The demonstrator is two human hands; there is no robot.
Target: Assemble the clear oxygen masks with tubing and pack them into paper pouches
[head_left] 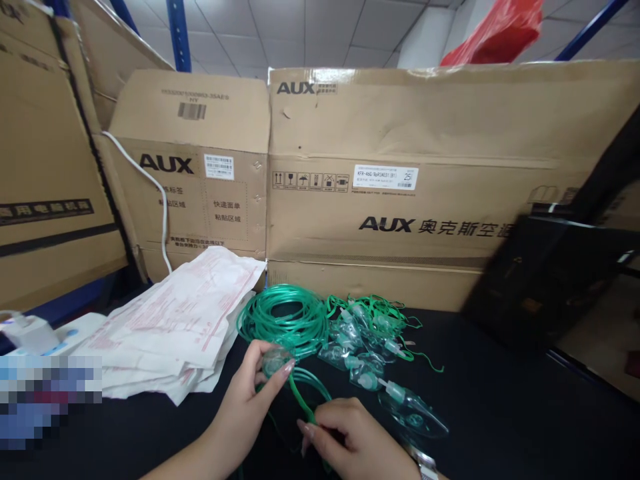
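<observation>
Right hand (345,430) is pinching a green strap (300,399), left hand (255,380) a clear mask (275,361) just beyond. Coiled tubing (303,340) is lying behind, white packets (175,320) and more masks (357,337) flanking it; AUX cartons (430,173) are blocking the rear.

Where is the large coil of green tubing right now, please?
In the head view, the coil of green tubing lies just left of centre on the black table, beyond the left hand, between the white packets and the clear masks.
</observation>
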